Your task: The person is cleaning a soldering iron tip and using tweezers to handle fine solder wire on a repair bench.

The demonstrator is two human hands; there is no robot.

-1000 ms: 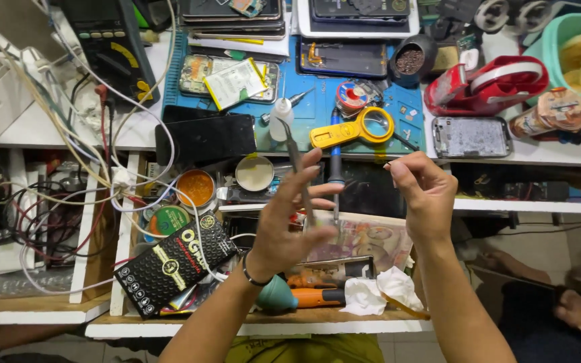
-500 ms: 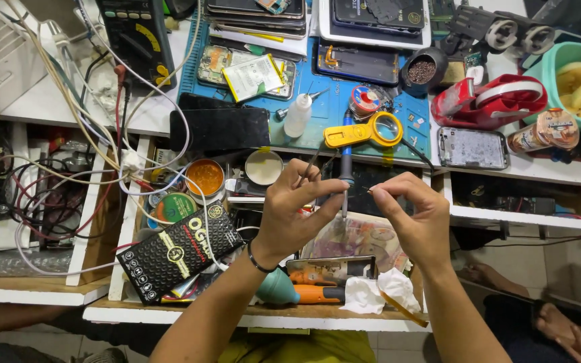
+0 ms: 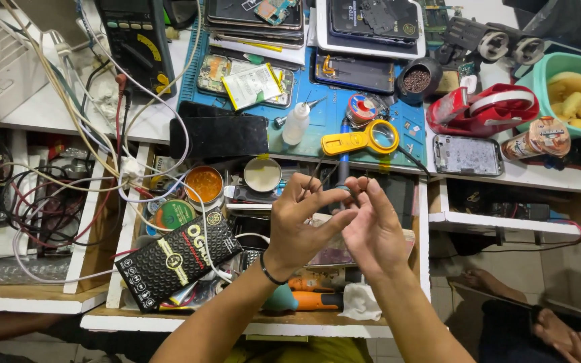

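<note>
Two hands meet at the centre of the frame, above an open drawer full of small parts. The left hand point(image 3: 304, 225) has its thumb and fingers pinched together on a pair of thin tweezers point(image 3: 316, 173), whose dark tips point up toward the top of the frame. The right hand point(image 3: 371, 232) is pressed against the left, its fingertips point(image 3: 356, 185) curled in on the same spot, just beside the tweezers; whether something small sits between them is too fine to tell. A blue-handled tool point(image 3: 343, 167) stands just behind the fingertips, rising toward the blue mat point(image 3: 317, 128) in the upper centre.

On that mat, just above the hands, lie a yellow magnifier point(image 3: 364, 139), a small white squeeze bottle point(image 3: 296, 124) and a round reel of solder point(image 3: 361, 107). A black phone point(image 3: 220, 136) lies face down at the mat's left edge. A dark cup of brown grains point(image 3: 417, 79) stands in the upper right centre, with a red and white object point(image 3: 484, 111) to its right and a green bowl of yellow pieces point(image 3: 569, 91) at the far right edge.

Left of the hands, in the drawer, sit an orange-filled tin point(image 3: 204, 185), a white-filled tin point(image 3: 262, 175) and a black box with white lettering point(image 3: 177, 259). White cables point(image 3: 102, 134) run down the upper left of the frame from beside a meter point(image 3: 136, 40). Below the hands, near the bottom centre, lie an orange tool point(image 3: 317, 299) and a crumpled white cloth point(image 3: 361, 302).
</note>
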